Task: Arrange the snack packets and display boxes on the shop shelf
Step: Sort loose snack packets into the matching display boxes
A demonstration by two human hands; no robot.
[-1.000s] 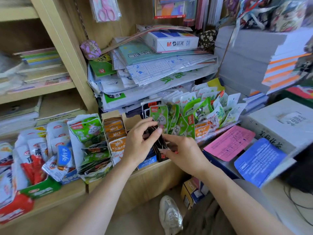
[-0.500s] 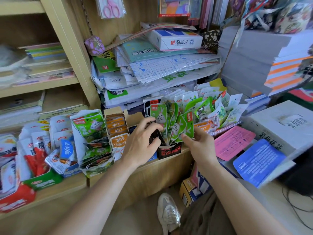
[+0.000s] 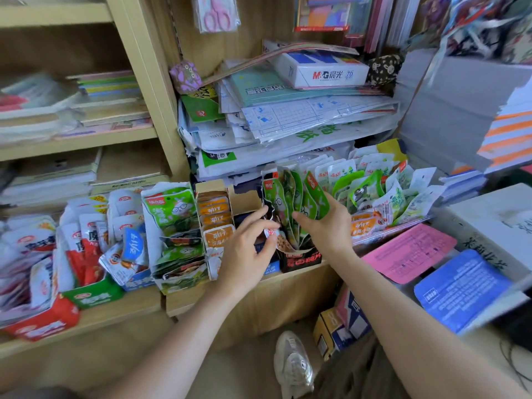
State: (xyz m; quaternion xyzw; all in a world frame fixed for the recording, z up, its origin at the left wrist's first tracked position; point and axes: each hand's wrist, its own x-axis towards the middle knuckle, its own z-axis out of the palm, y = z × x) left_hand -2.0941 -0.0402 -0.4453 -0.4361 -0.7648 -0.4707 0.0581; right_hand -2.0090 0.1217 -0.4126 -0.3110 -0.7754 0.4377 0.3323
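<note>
A pale shoe [image 3: 293, 367] rests on the floor just below me, with a few small cartons [image 3: 338, 326] leaning beside it to the right. Above them, both bare forearms reach up to the front edge of the wooden shelf [image 3: 267, 300].

The left hand [image 3: 244, 251] sits in front of a black display box [image 3: 302, 259] at the shelf's edge. Its fingers are bent and the tips are against the front packets. I cannot tell whether its grip has actually closed on one.

The right hand [image 3: 331, 226] is on the other side of the same box. Its grip is closed round a fan of green packets [image 3: 309, 197], thumb in front and fingers behind. The packets stand upright with their lower ends down in the black box.

Just left of the hands, an open cardboard box [image 3: 239, 197] holds a row of orange packets [image 3: 216, 226]. Next come a bundle of green-and-white packets [image 3: 169, 208] and, further left, a heap of red and white packets [image 3: 86, 240].

To the right, a pink card [image 3: 408, 251] and a blue card [image 3: 460, 289] lie flat side by side. Behind the right hand is a loose pile of pale green packets [image 3: 383, 191].

Further back is a sagging stack of papers [image 3: 302, 119] with a white box [image 3: 319, 70] on top. Pink scissors [image 3: 217, 12] hang in a clear wrapper above.
</note>
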